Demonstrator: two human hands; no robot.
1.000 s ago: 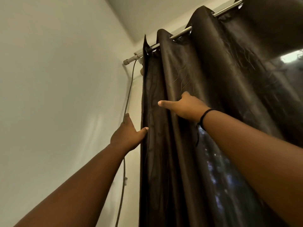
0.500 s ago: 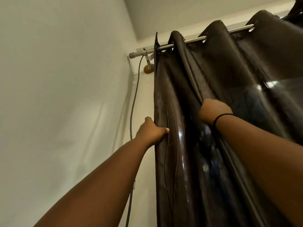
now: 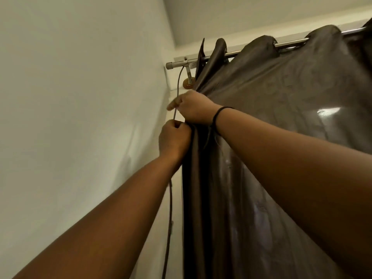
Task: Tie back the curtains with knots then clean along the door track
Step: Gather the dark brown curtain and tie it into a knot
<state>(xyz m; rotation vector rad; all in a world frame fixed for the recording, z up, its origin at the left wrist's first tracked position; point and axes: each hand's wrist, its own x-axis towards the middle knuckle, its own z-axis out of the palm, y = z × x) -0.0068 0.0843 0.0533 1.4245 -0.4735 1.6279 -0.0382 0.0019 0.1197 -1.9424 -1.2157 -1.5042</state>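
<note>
Fingers of the left hand [image 3: 174, 137] and right hand [image 3: 193, 109] clutch the gathered dark curtain [image 3: 261, 117]; gathering step, likely next needing a knot.

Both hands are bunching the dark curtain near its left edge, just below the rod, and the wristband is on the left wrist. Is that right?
Not quite: the head view shows the black wristband on the right wrist, not the left. The rest holds: the left hand and right hand grip the dark curtain near its left edge, below the rod.
</note>
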